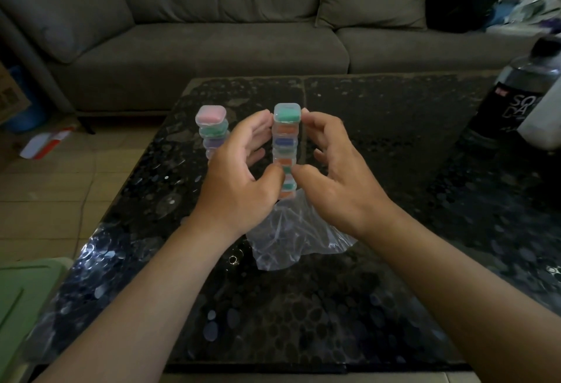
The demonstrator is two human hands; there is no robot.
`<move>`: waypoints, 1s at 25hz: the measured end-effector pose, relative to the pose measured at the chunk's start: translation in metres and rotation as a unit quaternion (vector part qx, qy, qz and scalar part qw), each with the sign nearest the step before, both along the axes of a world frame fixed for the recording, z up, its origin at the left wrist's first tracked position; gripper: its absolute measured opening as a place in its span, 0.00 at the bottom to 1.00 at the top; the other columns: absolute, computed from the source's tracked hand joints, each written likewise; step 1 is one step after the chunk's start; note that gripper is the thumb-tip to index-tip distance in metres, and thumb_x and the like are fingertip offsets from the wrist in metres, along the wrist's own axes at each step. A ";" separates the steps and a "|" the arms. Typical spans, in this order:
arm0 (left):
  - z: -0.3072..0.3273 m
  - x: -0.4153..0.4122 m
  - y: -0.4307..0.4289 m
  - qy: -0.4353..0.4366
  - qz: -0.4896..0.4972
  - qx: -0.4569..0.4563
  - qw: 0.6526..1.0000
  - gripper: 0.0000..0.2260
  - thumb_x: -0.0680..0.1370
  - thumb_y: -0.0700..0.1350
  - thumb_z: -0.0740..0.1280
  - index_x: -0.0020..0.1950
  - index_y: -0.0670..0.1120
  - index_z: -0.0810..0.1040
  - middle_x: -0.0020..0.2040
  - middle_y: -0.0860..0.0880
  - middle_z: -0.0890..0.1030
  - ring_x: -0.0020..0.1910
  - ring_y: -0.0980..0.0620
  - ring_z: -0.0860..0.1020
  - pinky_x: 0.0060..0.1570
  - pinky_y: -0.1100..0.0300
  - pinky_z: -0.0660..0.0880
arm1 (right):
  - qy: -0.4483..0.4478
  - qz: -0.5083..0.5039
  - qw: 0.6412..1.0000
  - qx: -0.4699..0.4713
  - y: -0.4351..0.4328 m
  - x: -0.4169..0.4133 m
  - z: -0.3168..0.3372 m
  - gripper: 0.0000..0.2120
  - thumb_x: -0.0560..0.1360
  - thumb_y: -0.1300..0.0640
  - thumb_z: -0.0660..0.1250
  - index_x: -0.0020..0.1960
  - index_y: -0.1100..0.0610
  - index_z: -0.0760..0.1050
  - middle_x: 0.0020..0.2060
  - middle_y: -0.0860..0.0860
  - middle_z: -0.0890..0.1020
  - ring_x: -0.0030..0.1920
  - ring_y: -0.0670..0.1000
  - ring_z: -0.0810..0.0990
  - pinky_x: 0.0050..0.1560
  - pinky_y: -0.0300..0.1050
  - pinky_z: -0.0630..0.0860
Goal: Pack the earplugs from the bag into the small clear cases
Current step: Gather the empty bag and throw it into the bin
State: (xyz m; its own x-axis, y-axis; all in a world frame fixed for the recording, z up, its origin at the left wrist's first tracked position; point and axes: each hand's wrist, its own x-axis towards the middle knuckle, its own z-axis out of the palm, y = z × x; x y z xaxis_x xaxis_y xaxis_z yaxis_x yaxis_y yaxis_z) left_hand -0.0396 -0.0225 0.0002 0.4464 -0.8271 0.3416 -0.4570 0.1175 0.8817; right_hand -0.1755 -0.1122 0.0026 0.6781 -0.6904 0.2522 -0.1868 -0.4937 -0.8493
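Two case stacks (287, 139) (212, 127), two hands (239, 176) (334, 176), one bag (291, 237), one bottle (513, 94).

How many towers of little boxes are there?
2. The middle tower is held between the left hand and right hand; the left tower stands beside it, its bottom hidden behind that hand.

Green, orange and blue earplugs (287, 114) are seen through the taller stack of clear cases (286, 151), which is topped by a green layer. In the shorter stack (212, 127), pink is shown above green and purple. The coffee table (364, 291) is finished in glossy black, speckled with pale pebble-like spots. Also pictured are a colourless plastic bag (291, 237), a taupe sofa (212, 48) and a black-labelled bottle (516, 103) lettered in white.
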 end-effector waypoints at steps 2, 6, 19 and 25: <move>0.000 0.000 0.001 0.006 -0.002 -0.004 1.000 0.28 0.78 0.37 0.71 0.71 0.60 0.67 0.66 0.64 0.74 0.71 0.63 0.73 0.73 0.53 0.72 | -0.003 0.000 1.000 0.001 0.000 0.000 0.000 0.32 0.78 0.54 0.66 0.77 0.44 0.56 0.74 0.42 0.67 0.71 0.37 0.65 0.61 0.33 0.64; 0.001 -0.001 0.001 0.014 0.002 -0.006 1.000 0.29 0.74 0.43 0.71 0.74 0.55 0.68 0.71 0.58 0.74 0.71 0.61 0.74 0.72 0.53 0.73 | -0.005 0.001 1.000 0.010 -0.001 -0.003 0.003 0.31 0.78 0.53 0.66 0.77 0.45 0.57 0.75 0.42 0.67 0.75 0.40 0.62 0.69 0.40 0.64; -0.001 0.004 0.034 -0.168 -0.016 0.232 0.958 0.30 0.77 0.53 0.73 0.77 0.54 0.66 0.74 0.55 0.69 0.73 0.56 0.69 0.71 0.49 0.72 | 0.246 -0.174 0.950 0.078 0.004 -0.026 -0.001 0.22 0.78 0.45 0.69 0.68 0.50 0.68 0.48 0.46 0.76 0.44 0.44 0.77 0.37 0.41 0.74; -0.012 0.003 0.037 -0.247 -0.079 0.372 0.891 0.33 0.75 0.63 0.72 0.77 0.55 0.65 0.73 0.58 0.65 0.69 0.56 0.69 0.68 0.51 0.73 | 0.290 -0.161 0.941 0.065 0.014 -0.021 -0.006 0.09 0.76 0.45 0.71 0.46 0.50 0.77 0.40 0.48 0.81 0.40 0.46 0.81 0.38 0.43 0.78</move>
State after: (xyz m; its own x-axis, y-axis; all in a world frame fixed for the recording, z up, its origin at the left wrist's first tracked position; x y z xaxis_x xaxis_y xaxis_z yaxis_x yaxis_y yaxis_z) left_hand -0.0367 0.0143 -0.0121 0.2512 -0.9458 -0.2059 -0.8402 -0.3187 0.4387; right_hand -0.1968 -0.0983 -0.0039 0.4261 -0.8829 -0.1972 -0.7594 -0.2307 -0.6083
